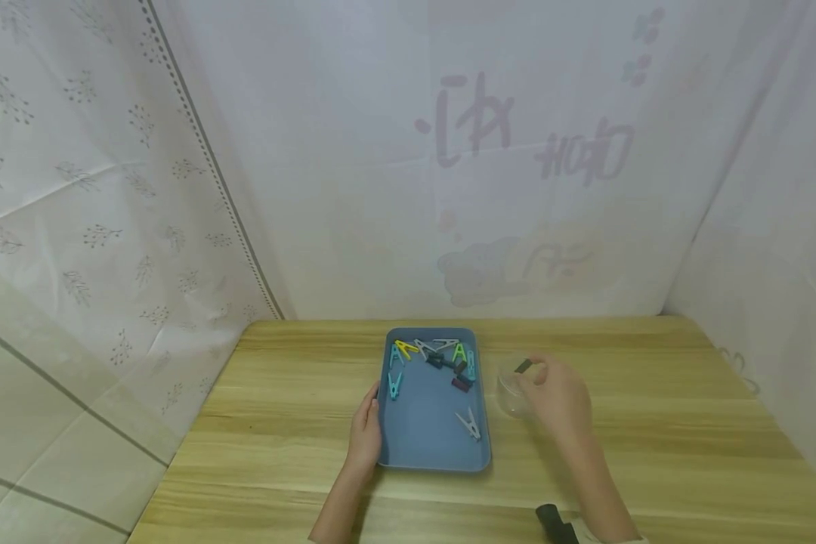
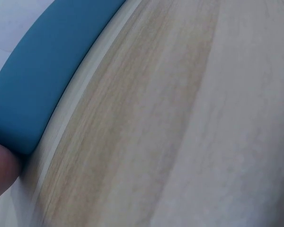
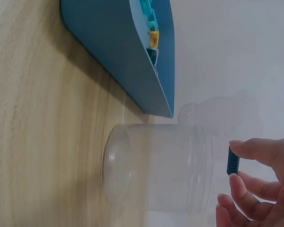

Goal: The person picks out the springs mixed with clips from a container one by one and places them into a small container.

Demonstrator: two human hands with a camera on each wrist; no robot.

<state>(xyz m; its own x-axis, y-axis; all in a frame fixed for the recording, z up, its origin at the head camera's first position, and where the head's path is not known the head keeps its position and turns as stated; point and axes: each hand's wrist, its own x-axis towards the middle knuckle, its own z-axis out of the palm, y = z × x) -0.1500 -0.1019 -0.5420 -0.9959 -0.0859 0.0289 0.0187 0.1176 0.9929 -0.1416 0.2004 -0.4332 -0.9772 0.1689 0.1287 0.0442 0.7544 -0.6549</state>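
My right hand (image 1: 559,397) pinches a small dark green ribbed cylinder (image 3: 233,161) between thumb and fingertips. It is just above the open mouth of a clear plastic jar (image 3: 170,170), which stands on the table to the right of a blue tray (image 1: 421,446). At the tray's left side, my left hand (image 1: 365,438) holds the wall; in the left wrist view a fingertip (image 2: 2,168) shows at its lower edge. Inside the tray lie teal clothespins (image 1: 394,385), a yellow clothespin (image 1: 406,348), a green one (image 1: 459,352), grey ones (image 1: 471,425) and several small dark cylinders (image 1: 460,384).
A wooden table (image 1: 272,423) carries the tray and jar. A black object (image 1: 556,523) shows at the bottom edge beside my right forearm. Behind the table hangs a pale printed curtain (image 1: 353,189), with more patterned cloth at the left and right.
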